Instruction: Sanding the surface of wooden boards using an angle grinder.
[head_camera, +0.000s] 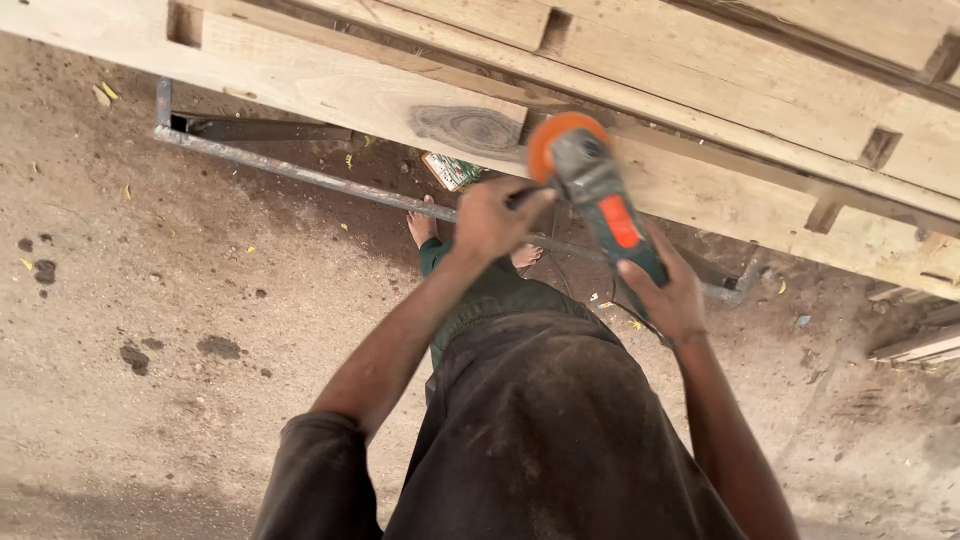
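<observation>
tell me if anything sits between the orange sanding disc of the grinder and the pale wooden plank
Nothing visible does. The orange sanding disc of the grey and orange angle grinder lies right at the pale wooden plank, beside the dark knot. The left hand grips the side handle; the right hand holds the body.

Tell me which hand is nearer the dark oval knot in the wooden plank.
Left. The left hand grips the grinder's side handle just below the dark oval knot; the right hand holds the grinder's rear body, farther down and right.

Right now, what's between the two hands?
Head view: the angle grinder spans the gap, left hand on its side handle, right hand on its body; orange disc against the plank.
</observation>
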